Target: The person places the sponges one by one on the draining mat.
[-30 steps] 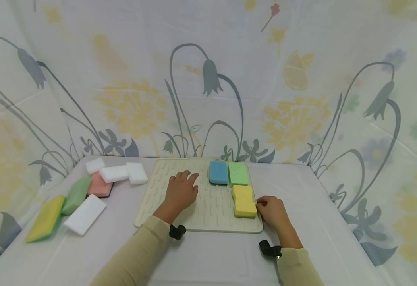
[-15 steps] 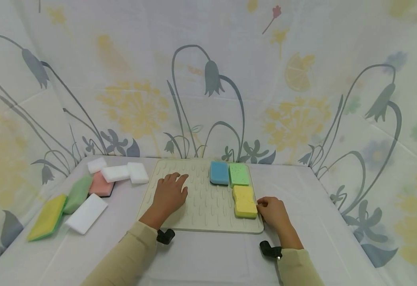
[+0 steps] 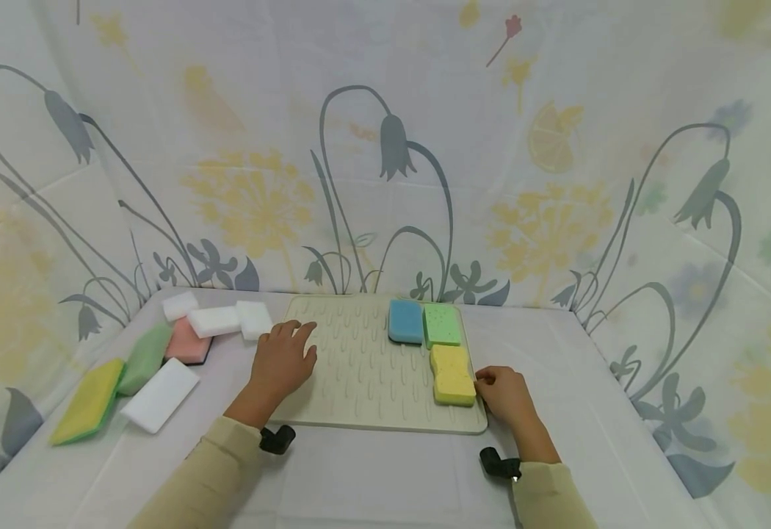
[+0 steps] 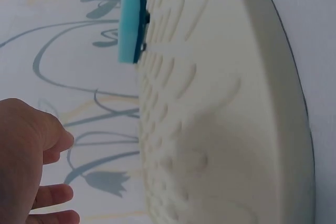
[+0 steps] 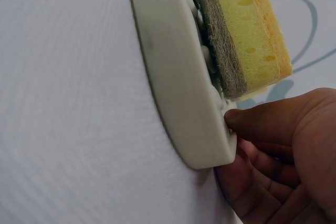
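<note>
The right hand [image 3: 506, 395] pinched the right edge of the mat [image 3: 359, 367] near its near right corner, thumb on top and fingers tucked below, probably to keep it from sliding. The left hand [image 3: 282, 365] held nothing; its fingers hung loose and parted above the mat's left part. The mat lay on the table [image 3: 385, 477], its far edge close to the flowered cloth [image 3: 260, 73]. Three sponges sat along its right side: the green sponge [image 3: 441, 324] at the far right corner, the blue sponge [image 3: 404, 321] just beside it by the far edge, and the yellow sponge [image 3: 452, 375] nearer, along the right edge. The yellow one rested rough side down on the mat's ridges, which likely let air beneath it. Off the mat, toward the table's left edge, the pink sponge [image 3: 188, 340] was partly covered by a white block [image 3: 214, 321], while the green pad [image 3: 144, 358] lay between it and the yellow-and-green sponge [image 3: 88, 402]. That crowding looked likely to hinder lifting any one alone. The left hand and its sleeve [image 3: 203, 470] hid the mat's near left corner.
</note>
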`<state>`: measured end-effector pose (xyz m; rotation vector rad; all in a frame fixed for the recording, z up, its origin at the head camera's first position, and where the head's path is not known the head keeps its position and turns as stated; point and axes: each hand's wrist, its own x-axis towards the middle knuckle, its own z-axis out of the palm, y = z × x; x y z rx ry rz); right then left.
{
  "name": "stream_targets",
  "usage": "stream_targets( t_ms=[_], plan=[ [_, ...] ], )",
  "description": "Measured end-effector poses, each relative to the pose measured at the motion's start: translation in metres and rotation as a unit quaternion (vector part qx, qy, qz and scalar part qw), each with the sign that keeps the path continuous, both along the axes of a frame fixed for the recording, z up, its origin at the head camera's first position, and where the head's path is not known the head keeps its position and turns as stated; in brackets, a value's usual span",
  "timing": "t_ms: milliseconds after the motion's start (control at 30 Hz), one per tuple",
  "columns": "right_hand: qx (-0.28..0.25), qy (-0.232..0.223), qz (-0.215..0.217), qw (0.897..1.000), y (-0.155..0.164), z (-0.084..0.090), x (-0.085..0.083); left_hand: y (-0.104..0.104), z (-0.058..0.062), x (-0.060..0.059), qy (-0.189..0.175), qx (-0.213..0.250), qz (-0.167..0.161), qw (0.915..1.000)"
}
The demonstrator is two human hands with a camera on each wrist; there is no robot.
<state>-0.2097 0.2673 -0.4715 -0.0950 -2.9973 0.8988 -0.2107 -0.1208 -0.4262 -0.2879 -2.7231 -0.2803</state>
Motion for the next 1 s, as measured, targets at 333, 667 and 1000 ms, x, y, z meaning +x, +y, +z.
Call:
stream_targets(
  t_ms=[333,667,1000],
  plan=[
    [-0.009,-0.008,-0.005,1.0,-0.003,0.002,0.0,-0.036,0.002,0.005,0.024,0.012,0.019,0.9995],
    [-0.021,-0.028,-0.013,0.999,-0.004,0.002,0.0,-0.066,0.002,0.012,0.025,0.011,0.041,0.9988],
    [-0.018,-0.023,-0.011,1.0,-0.001,0.002,0.002,-0.09,0.006,0.022,0.032,0.028,0.061,0.9972]
  ],
)
